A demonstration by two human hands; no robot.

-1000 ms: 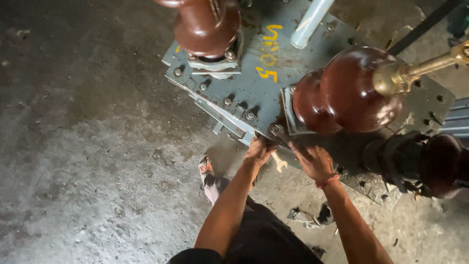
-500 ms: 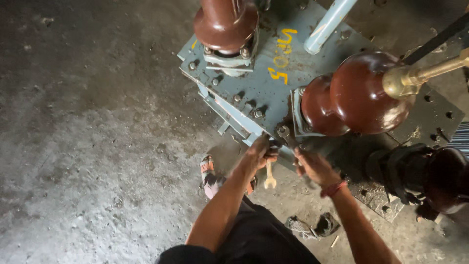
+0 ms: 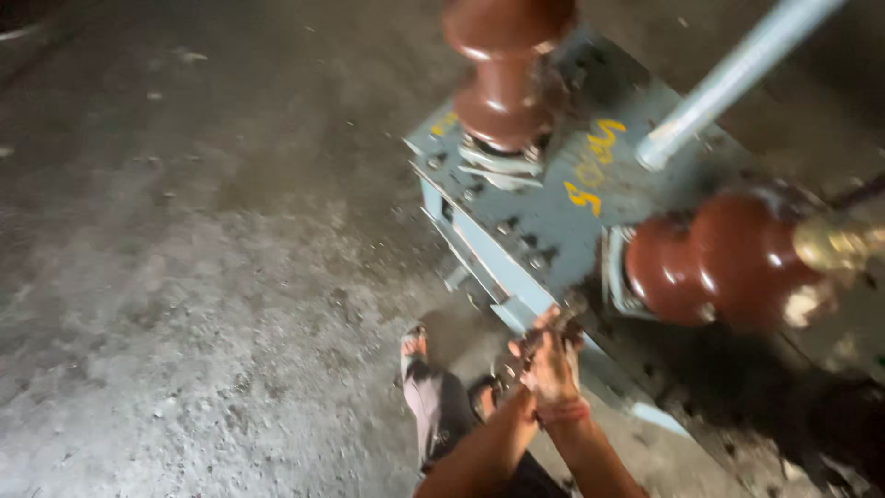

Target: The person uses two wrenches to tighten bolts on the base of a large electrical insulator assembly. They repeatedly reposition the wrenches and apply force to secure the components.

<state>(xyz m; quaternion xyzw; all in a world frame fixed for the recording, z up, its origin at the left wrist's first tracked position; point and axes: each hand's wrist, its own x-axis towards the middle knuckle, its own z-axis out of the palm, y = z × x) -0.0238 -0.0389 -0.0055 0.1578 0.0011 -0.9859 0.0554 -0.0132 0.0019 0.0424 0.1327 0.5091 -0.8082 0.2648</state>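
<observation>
Your two hands are meeting at the near edge of a blue-grey metal cover plate (image 3: 553, 221), low and right of centre in the head view. Your right hand (image 3: 556, 367) is lying on top, fingers curled around a dark object at the plate's edge; motion blur is hiding what that object is. Your left hand (image 3: 516, 373) is pressing in just beside and partly beneath it, so the two hands are together and clamped on the same spot, though you cannot tell exactly on what. A reddish band (image 3: 564, 412) is circling your right wrist.

The plate is forming the lid of a box-like metal tank (image 3: 479, 254), whose pale blue side wall is showing on the left; the lid is hiding its contents. Bolt heads (image 3: 512, 226) are running along the plate's left margin. Yellow painted marks (image 3: 595, 171) are sitting on the plate's middle.

Two glossy brown ribbed insulators are standing on the plate: the far insulator (image 3: 507, 65) at the top of the scene, and the right insulator (image 3: 724, 258) tilting toward the right, ending in a brass-coloured terminal (image 3: 834, 244). A pale grey pipe (image 3: 728, 78) is slanting from the plate toward the upper right.

Your sandalled foot (image 3: 419, 369) is resting on the rough concrete floor (image 3: 184, 323), just left of your hands.
</observation>
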